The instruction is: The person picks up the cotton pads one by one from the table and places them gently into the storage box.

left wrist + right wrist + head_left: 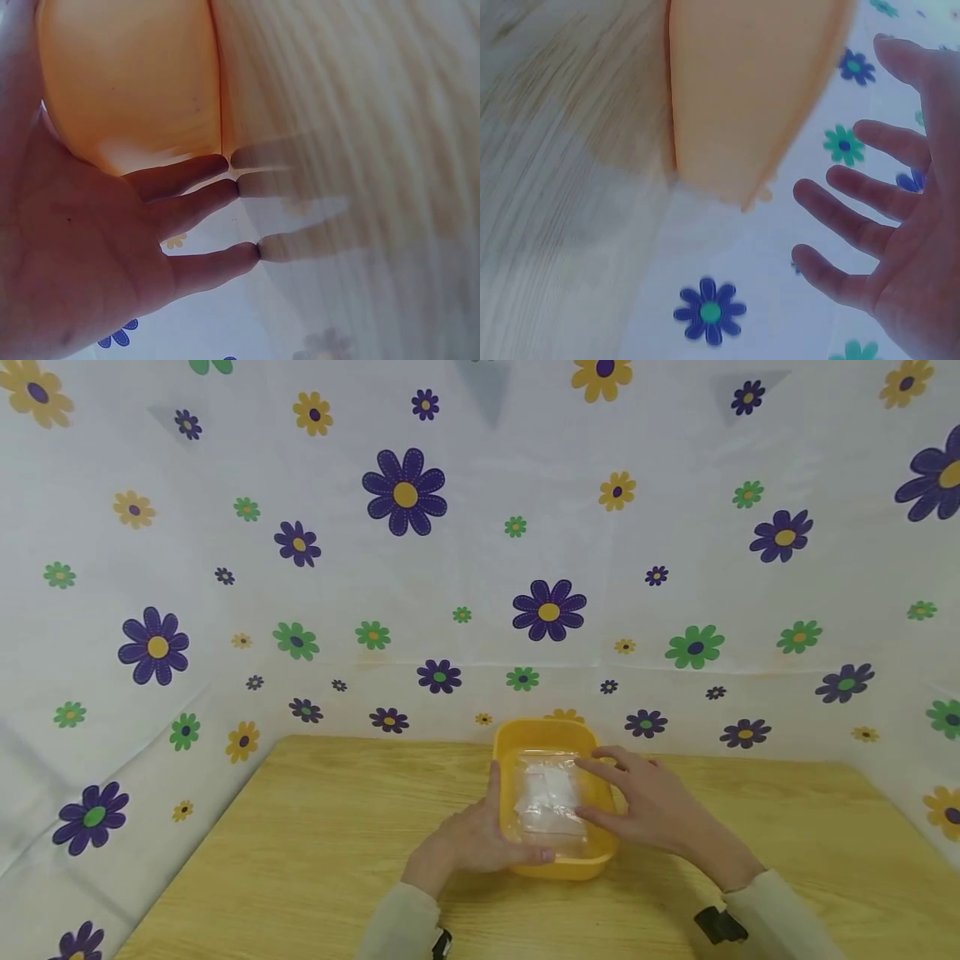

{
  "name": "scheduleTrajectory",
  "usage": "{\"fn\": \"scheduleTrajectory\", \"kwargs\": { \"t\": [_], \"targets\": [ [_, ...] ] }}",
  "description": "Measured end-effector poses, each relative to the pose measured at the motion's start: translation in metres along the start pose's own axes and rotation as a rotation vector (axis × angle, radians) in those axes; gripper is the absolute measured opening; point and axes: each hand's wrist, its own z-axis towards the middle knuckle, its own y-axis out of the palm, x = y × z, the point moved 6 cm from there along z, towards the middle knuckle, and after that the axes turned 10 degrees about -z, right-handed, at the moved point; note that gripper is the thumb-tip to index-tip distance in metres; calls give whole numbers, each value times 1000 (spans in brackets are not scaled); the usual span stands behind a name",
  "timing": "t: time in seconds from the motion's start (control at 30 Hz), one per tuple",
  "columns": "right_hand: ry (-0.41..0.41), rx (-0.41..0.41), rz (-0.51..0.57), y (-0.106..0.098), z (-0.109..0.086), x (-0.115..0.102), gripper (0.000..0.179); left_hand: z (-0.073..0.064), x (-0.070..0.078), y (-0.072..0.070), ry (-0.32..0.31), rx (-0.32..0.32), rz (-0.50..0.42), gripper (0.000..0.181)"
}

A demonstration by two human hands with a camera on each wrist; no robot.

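A yellow plastic basin [501,802] stands on the wooden table. Inside it lies a clear plastic bag [551,797] with white, flat contents whose kind I cannot tell. My left hand [472,839] rests against the basin's left side, its thumb across the near rim. In the left wrist view, this hand's fingers [199,270] are straight and spread beside the orange-looking basin wall [135,82], tips at the tabletop. Over the basin's right rim hovers my right hand [652,797], fingers spread, tips near the bag. The right wrist view shows that hand [900,225] holding nothing, apart from the basin's outer wall [742,90].
The wooden table [337,827] extends to both sides of the basin. Behind it hangs a white cloth [465,560] with purple, green and yellow flowers, close to the basin's far end. Each sleeve has a dark strap [720,925] near the wrist.
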Motion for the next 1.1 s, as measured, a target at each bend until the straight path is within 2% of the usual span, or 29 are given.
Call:
{"fn": "scheduleTrajectory", "kwargs": {
  "t": [0.13, 0.37, 0.67, 0.87, 1.0, 1.1],
  "targets": [
    [26, 32, 16, -8, -13, 13, 60, 1, 0, 0, -3, -2, -28, 143],
    [80, 78, 44, -16, -34, 32, 57, 0, -2, 1, -34, 4, -24, 145],
    [117, 99, 59, -19, -53, 46, 58, -5, -3, -1, -61, -3, -16, 144],
    [158, 64, 47, -18, -63, 56, 61, -7, 0, -7, -39, -5, 1, 142],
    [176, 42, 40, -14, -70, 64, 64, -6, 0, -11, -14, 16, 17, 140],
    [188, 35, 31, -11, -77, 69, 66, -7, -1, -19, 5, 82, 59, 130]
  ]
}}
